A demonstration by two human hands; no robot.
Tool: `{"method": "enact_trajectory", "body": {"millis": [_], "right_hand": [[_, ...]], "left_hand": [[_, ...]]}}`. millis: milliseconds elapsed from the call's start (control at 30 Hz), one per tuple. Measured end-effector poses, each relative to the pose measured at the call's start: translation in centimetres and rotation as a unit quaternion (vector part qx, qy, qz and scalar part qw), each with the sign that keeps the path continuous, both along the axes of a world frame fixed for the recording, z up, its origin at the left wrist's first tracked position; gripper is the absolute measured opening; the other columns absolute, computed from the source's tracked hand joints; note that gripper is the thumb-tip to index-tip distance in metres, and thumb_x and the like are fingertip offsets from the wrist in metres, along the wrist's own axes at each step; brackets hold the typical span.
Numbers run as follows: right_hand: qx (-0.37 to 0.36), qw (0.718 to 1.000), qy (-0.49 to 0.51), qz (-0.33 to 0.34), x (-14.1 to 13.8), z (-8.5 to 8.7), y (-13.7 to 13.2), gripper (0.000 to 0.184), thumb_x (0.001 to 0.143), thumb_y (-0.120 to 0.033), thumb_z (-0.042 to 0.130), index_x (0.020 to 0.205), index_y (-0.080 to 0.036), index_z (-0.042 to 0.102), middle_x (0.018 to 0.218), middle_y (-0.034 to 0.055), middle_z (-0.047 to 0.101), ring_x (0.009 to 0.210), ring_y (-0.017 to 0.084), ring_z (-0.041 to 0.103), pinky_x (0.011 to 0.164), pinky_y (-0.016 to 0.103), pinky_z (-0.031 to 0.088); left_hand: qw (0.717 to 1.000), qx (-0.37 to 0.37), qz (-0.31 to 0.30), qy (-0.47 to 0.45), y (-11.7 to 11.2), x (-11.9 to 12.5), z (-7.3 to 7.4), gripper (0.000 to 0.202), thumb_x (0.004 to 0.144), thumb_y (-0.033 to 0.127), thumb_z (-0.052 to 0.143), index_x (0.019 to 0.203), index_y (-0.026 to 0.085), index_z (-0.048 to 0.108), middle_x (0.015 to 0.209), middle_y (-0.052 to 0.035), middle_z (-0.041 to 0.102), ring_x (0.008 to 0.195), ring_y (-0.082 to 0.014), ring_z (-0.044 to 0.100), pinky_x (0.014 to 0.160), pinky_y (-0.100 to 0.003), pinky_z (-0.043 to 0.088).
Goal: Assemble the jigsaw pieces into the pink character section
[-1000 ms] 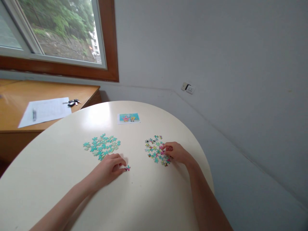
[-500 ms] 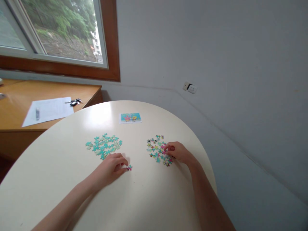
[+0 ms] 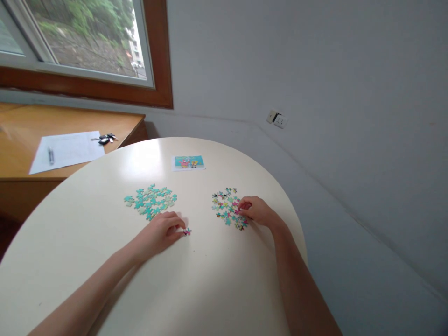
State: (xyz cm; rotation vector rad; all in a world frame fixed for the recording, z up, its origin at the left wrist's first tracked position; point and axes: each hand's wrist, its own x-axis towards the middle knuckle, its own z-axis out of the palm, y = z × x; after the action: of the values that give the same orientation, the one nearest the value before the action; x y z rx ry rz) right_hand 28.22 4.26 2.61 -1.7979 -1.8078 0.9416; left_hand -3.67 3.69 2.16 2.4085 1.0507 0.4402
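Note:
Between the thumb and fingers of my left hand is a small jigsaw puzzle piece with pink and teal on it, at the table surface. My right hand reaches into the multicoloured pile of puzzle pieces from its right side. Its fingertips are pinched together at a pink puzzle piece, partly covered by the fingers. Just behind my left hand spreads a second pile of mostly teal puzzle pieces. Farther back lies a picture card with pink and yellow cartoon figures on teal.
Everything lies on a round white table. A wooden desk adjoins it at the far left, bearing a paper sheet, a pen and keys. The wall with a socket runs along the right.
The whole view has shifted slightly, so things sit higher in the picture. My left hand keeps its puzzle piece in the same spot. My right fingers have moved only slightly within the pile.

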Motion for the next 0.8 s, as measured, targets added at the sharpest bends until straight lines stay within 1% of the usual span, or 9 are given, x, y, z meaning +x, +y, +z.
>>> {"method": "enact_trajectory", "body": {"millis": [233,400,567,800], "right_hand": [[-0.009,1.0,0.004,-0.009,-0.16,0.24,-0.03,0.009,0.061,-0.022,0.063,0.067,-0.015,0.06,0.056,-0.0027,0.054,0.052,0.009,0.048,0.048,0.019,0.036],[-0.022,1.0,0.019,-0.012,-0.04,-0.18,0.12,0.013,0.061,-0.023,0.064,0.069,-0.015,0.059,0.057,-0.0025,0.055,0.053,0.009,0.049,0.05,0.02,0.037],[-0.019,1.0,0.02,-0.013,0.07,-0.45,0.28,0.013,0.06,-0.023,0.065,0.069,-0.015,0.06,0.059,-0.0016,0.057,0.055,0.01,0.05,0.051,0.021,0.038],[-0.01,1.0,0.026,-0.012,-0.5,0.19,0.15,0.01,0.059,-0.021,0.067,0.066,-0.015,0.061,0.059,-0.0012,0.058,0.059,0.011,0.053,0.055,0.022,0.041]], "left_hand": [[1.0,0.01,-0.009,-0.005,0.05,-0.2,-0.21,0.019,0.08,0.026,0.049,0.083,0.017,0.066,0.074,-0.0046,0.06,0.066,-0.0139,0.05,0.061,-0.023,0.038],[1.0,0.005,-0.003,-0.005,-0.08,-0.06,0.15,0.018,0.081,0.025,0.05,0.081,0.016,0.066,0.071,-0.004,0.059,0.064,-0.0135,0.05,0.063,-0.023,0.038],[1.0,-0.005,-0.002,-0.002,-0.13,0.11,0.42,0.016,0.079,0.023,0.052,0.082,0.017,0.066,0.073,-0.004,0.059,0.066,-0.0136,0.051,0.064,-0.023,0.039],[1.0,0.003,-0.005,-0.002,-0.02,-0.06,0.08,0.019,0.08,0.024,0.049,0.083,0.017,0.066,0.074,-0.0046,0.06,0.067,-0.0138,0.051,0.064,-0.024,0.039]]}}
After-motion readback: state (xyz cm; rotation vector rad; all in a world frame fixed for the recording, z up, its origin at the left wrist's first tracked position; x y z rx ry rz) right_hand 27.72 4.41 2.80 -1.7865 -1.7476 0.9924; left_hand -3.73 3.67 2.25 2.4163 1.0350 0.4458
